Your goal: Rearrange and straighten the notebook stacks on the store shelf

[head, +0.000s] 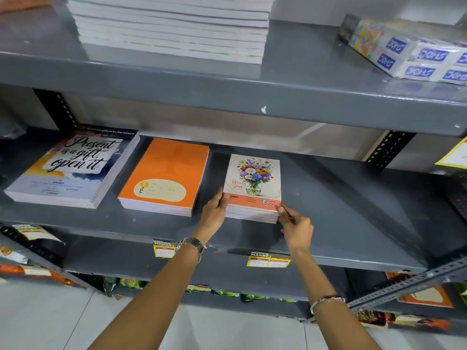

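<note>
On the middle grey shelf (341, 218) lie three notebook stacks. The small flower-cover stack (253, 181) sits in the middle. My left hand (214, 213) grips its near left corner, thumb on the cover. My right hand (295, 227) touches its near right corner with the fingertips. To the left lies the orange stack (164, 176), and further left the "Present is a gift" stack (73, 170), turned slightly askew.
A tall stack of white-edged notebooks (171, 29) and wrapped blue-labelled packs (414, 54) rest on the upper shelf. Yellow price tags (267, 260) hang on the shelf's front edge. Packets fill the lower shelf. Slotted uprights stand at both sides.
</note>
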Demonstrator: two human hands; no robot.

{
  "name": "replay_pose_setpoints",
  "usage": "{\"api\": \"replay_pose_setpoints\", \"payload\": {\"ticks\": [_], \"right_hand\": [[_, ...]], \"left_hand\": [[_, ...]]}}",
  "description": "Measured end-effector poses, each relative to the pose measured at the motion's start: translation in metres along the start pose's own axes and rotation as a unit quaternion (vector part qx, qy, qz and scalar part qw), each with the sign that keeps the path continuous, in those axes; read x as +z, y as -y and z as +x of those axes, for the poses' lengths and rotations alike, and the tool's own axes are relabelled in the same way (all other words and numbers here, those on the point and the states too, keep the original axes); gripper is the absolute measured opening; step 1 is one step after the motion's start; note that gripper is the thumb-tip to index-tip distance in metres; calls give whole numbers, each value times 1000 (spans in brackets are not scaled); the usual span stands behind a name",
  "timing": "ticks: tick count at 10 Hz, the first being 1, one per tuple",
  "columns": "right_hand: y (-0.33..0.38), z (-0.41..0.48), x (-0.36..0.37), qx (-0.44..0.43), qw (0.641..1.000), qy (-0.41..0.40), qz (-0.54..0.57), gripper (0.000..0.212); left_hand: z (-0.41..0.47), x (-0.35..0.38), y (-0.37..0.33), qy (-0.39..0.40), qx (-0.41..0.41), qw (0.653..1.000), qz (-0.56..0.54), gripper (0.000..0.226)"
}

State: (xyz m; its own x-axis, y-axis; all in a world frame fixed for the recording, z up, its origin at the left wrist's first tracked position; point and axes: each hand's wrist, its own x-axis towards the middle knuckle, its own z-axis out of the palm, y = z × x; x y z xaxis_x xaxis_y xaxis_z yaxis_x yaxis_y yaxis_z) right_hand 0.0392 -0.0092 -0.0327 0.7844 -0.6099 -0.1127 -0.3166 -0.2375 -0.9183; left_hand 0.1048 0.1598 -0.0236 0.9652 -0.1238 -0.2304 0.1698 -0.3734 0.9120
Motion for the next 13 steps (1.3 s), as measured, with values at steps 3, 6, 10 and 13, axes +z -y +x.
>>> {"api": "replay_pose_setpoints", "payload": {"ticks": [3, 6, 10, 13], "right_hand": [[-1, 1, 3, 5, 1000, -3, -11, 38], [2, -16, 5, -19, 999, -32, -30, 36], [11, -14, 4, 24, 996, -63, -52, 25], [16, -24, 5, 20, 993, -108, -48, 38]], "left_hand": [[-2, -4, -4, 14, 2, 999, 38, 50], [-5, -32, -1, 21, 7, 999, -34, 47], [-6, -31, 11, 77, 68, 991, 84, 43], [-14, -38, 2, 71, 115, 984, 116, 47]]}}
